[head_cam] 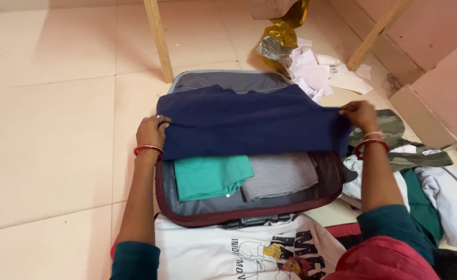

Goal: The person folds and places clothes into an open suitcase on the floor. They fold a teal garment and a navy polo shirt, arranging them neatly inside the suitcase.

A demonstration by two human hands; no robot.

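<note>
Floor [46,129]: pale tiles, filling the view from 7 through 12 o'clock.
Suitcase [249,210]: open, lying flat at the centre of the view; grey lining, dark red rim, near edge toward the person.
Blue cloth [249,122]: dark navy, spread wide across the far half of the suitcase, held at both side edges; it covers the lining there (only a grey strip shows past it at 12 o'clock).
White shirt [223,249]: printed, lying at 6 o'clock just outside the suitcase's near rim.
Clothes pile [436,192]: at 3 to 4 o'clock beside the suitcase; white, green and camouflage pieces mixed.
Checked cloth [279,175]: folded, grey, inside the suitcase, near half, right of centre.
Green cloth [210,176]: folded, teal, just beside the checked cloth on its left; the two touch.
Paper scraps [316,70]: white, loose on the floor at 1 o'clock, next to crumpled gold foil [280,36].
Wooden legs [158,39]: two pale slanted posts, at 11 and 2 o'clock.
Left hand [150,132]: at 9 o'clock, fingers curled closed over the blue cloth's left edge; red bangle on the wrist.
Right hand [360,114]: at 3 o'clock, fingertips pinched on the blue cloth's right edge; red bangle on the wrist.
</note>
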